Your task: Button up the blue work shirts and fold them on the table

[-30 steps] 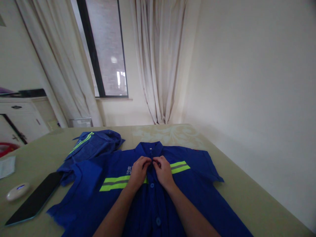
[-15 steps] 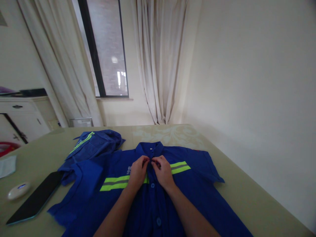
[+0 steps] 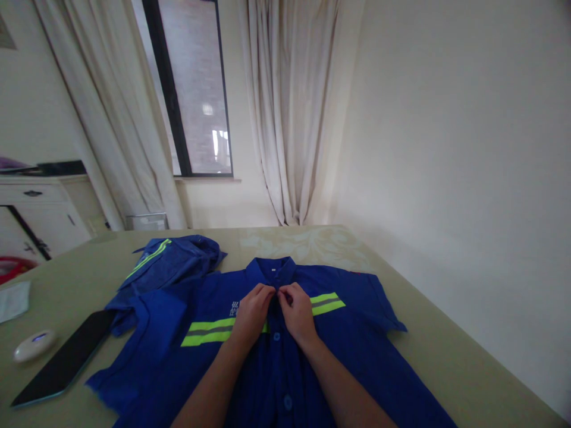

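A blue short-sleeved shirt [image 3: 357,351] with yellow-green and grey stripes lies spread front up, its collar facing the window. Both hands pinch the front placket just below the collar. My left hand [image 3: 253,312] is on the left side of the opening, fingers closed on the cloth. Close beside it, my right hand [image 3: 297,310] has thumb and forefinger pinched on the shirt. The fingertips nearly meet; whatever button lies between them is hidden. Two blue buttons show lower on the placket.
Another blue striped garment [image 3: 172,261] lies bunched at the back left of the table [image 3: 446,356]. At the left are a black flat object [image 3: 66,356], a white oval device [image 3: 34,346] and a pale cloth or paper [image 3: 14,301]. A wall rises along the right edge.
My left fingers have shifted slightly, their tips now a little further right. My right hand has barely moved. The shirt lies as before.
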A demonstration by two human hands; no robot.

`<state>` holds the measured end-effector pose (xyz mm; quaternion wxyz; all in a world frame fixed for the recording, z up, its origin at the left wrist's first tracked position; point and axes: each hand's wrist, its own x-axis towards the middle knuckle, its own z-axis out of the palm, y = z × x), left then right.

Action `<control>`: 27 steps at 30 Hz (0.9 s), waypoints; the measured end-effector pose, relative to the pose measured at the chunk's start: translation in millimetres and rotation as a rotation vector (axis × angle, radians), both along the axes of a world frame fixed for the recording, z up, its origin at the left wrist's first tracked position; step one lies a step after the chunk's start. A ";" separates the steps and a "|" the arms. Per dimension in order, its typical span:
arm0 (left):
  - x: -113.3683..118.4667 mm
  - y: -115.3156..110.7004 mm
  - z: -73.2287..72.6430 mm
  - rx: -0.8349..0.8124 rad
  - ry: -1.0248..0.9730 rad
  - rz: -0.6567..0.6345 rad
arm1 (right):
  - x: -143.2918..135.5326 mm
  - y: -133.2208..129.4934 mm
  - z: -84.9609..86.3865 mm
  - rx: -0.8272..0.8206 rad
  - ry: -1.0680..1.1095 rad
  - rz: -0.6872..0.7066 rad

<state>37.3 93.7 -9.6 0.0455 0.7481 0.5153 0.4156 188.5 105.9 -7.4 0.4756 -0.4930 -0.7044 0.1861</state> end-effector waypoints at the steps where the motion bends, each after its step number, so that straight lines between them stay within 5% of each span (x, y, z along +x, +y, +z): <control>1: -0.2 0.6 -0.7 0.007 0.000 0.006 | 0.1 0.2 -0.2 -0.001 0.013 -0.011; 12: 4.3 -2.4 0.8 -0.038 -0.017 0.016 | -4.6 -8.9 5.0 0.002 -0.123 -0.135; 27: -1.6 5.4 2.4 -0.200 -0.326 -0.028 | -1.5 -1.5 -0.2 -0.043 -0.039 -0.054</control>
